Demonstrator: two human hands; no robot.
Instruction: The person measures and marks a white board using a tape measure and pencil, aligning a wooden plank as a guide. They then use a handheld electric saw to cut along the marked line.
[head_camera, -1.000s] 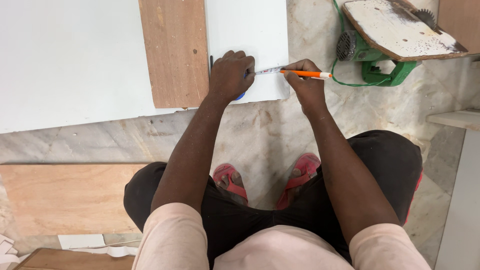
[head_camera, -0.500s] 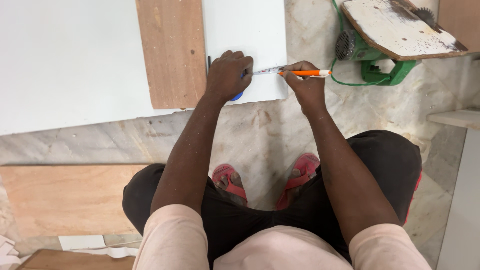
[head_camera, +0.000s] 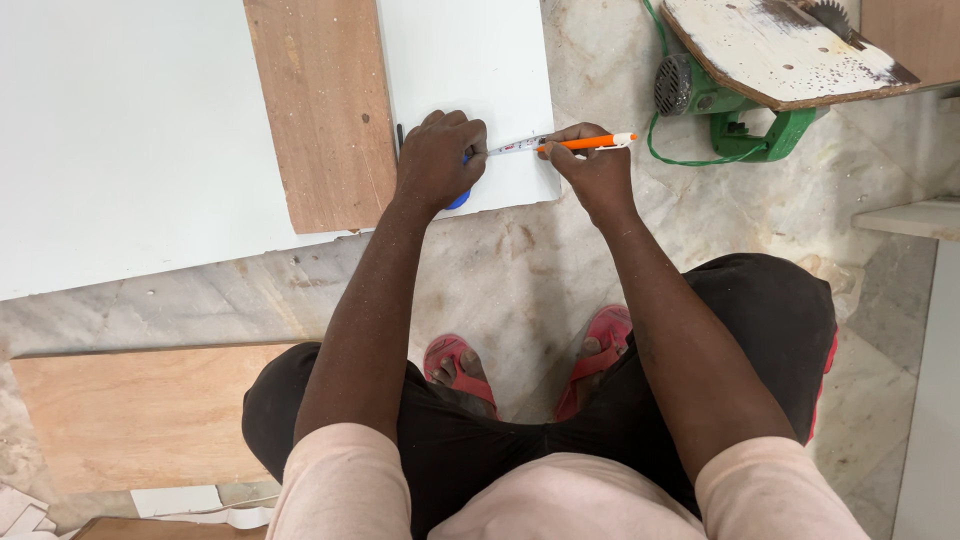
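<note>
While the left hand (head_camera: 437, 160) clamps a blue tape-measure case (head_camera: 459, 199), the right hand (head_camera: 592, 165), at 3 o'clock, pinches a light, rigid orange pen (head_camera: 588, 143) on the stiff white laminate panel (head_camera: 470, 60).

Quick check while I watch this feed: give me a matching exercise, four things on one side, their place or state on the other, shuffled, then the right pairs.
Things:
1. left hand
2. right hand
3. green power tool
4. plywood strip

Places or states:
A. lies between the two white boards
B. grips an orange pen at the white board's right edge
C. sits under a worn board on the marble floor
D. presses a blue tape measure onto the white board

Pairs: 1-D, 2-B, 3-C, 4-A
</note>
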